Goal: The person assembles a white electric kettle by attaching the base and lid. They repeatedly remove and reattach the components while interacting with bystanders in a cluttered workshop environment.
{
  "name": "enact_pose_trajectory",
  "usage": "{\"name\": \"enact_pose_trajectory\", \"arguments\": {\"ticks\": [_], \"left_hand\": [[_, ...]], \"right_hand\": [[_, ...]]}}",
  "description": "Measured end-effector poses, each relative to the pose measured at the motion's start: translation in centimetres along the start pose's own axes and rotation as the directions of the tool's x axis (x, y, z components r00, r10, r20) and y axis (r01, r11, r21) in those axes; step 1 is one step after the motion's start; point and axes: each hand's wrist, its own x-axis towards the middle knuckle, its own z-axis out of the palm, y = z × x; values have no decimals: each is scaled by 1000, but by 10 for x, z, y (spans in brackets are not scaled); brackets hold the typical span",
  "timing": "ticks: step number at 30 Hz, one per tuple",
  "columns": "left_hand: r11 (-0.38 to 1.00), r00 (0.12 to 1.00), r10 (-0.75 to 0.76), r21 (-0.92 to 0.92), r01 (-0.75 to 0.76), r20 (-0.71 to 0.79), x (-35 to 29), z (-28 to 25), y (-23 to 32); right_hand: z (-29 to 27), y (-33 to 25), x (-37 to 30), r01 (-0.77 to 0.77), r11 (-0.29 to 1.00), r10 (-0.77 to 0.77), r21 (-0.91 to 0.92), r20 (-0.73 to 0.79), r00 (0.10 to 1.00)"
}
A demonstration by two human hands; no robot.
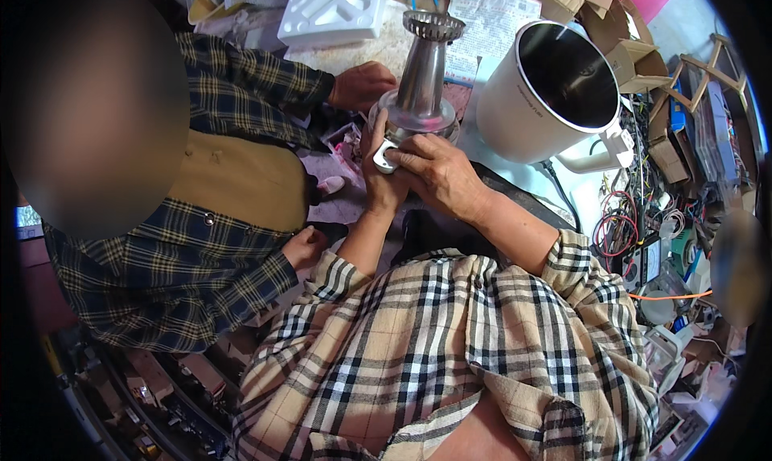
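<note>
My left hand [379,179] is closed around a small white rounded part [386,157] with a dark opening. The curled fingers of my right hand [444,171] press at that part from the right. Right beyond my hands stands a tapered metal cone [421,76] with a toothed rim on top. It rises from a round, shiny base [447,117], partly hidden by my fingers; whether the white part is joined to this base, I cannot tell. To the right, a large white jug [500,111] with a dark steel inside and a side handle stands tilted in view.
A person in a dark plaid jacket [241,252] is close on my left, one hand [366,84] beside the cone. A white foam tray [331,10] and printed sheet [490,14] lie behind. Tangled wires [615,232], a meter [653,256] and cardboard boxes [635,59] crowd the right.
</note>
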Motion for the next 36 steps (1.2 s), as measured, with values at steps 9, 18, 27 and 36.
{"name": "enact_pose_trajectory", "arguments": {"ticks": [9, 18, 27, 36], "left_hand": [[997, 997, 75, 32, -75, 18, 2, 0, 12], [967, 992, 123, 220, -127, 33, 2, -3, 2], [925, 989, 144, 362, -118, -46, 15, -3, 15], [768, 917, 340, 502, -399, 210, 53, -24, 34]], "right_hand": [[-8, 4, -1, -88, 996, 86, -27, -40, 995], [-7, 10, 2, 24, 997, -19, -72, 64, 998], [-15, 0, -27, -229, 972, 205, -51, -288, 935], [3, 9, -72, -369, 929, 358, -5, -232, 905]]}}
